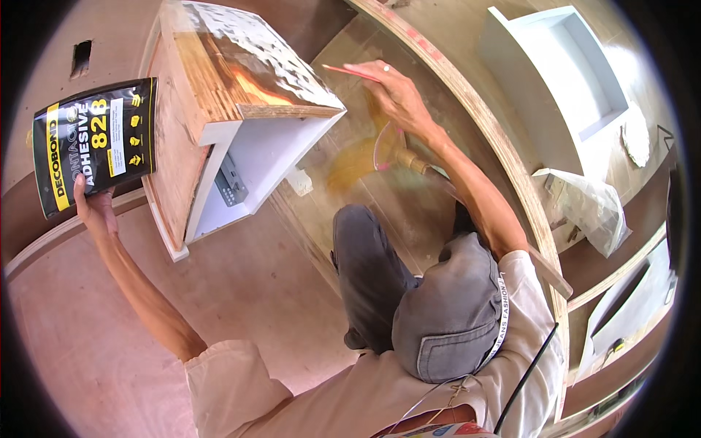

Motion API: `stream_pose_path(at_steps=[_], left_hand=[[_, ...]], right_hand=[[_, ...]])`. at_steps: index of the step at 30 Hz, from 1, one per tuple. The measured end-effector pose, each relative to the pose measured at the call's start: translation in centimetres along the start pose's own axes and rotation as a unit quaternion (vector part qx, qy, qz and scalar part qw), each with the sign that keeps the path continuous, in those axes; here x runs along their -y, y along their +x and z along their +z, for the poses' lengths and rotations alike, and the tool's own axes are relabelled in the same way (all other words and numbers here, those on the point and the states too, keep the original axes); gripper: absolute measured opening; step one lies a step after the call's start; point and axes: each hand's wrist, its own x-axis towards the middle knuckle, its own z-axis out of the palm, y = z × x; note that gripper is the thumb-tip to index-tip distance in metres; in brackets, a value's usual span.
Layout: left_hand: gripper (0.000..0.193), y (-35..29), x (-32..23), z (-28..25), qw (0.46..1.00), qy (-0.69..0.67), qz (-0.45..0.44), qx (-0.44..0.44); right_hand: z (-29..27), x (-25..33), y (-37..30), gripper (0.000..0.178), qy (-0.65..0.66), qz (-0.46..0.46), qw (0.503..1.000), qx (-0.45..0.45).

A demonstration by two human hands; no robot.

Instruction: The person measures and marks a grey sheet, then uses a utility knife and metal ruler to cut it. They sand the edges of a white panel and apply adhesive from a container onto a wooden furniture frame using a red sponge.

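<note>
On the left, my left hand (96, 208) grips a black-and-yellow glue can (131, 164) from below, fingers at its lower edge. The can is held up beside a small wooden cabinet (175, 139). Its upper panel (255, 55) has bare wood and glossy brown areas with white patches. Inside the white interior, a grey metal drawer slide (232, 182) shows. Past the cabinet's right corner, my right hand (400, 98) pinches a thin red stick (358, 72) with a pale tip. That tip points toward the panel, and I cannot tell whether they touch.
A curved wooden edge (504, 139) runs down the right side. Beyond it lie a white drawer box (569, 73) and a crumpled clear plastic bag (588, 208). Below my right forearm is a tool with a wooden end (412, 162), near a yellowish stain (350, 166). My bent legs (376, 255) are close by.
</note>
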Motion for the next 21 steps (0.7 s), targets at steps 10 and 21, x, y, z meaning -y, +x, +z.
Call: stream_pose_path(at_steps=[10,21], left_hand=[[0.055,0.3,-0.3,-0.5,1.0,0.005,-0.008,0.01],[0.053,0.4,-0.1,-0.6,1.0,-0.003,-0.002,0.023]], right_hand=[[0.4,-0.2,-3.1,0.054,-0.055,-0.003,0.998,-0.016],[-1.1,3.4,-1.7,0.05,-0.063,-0.011,0.996,0.067]])
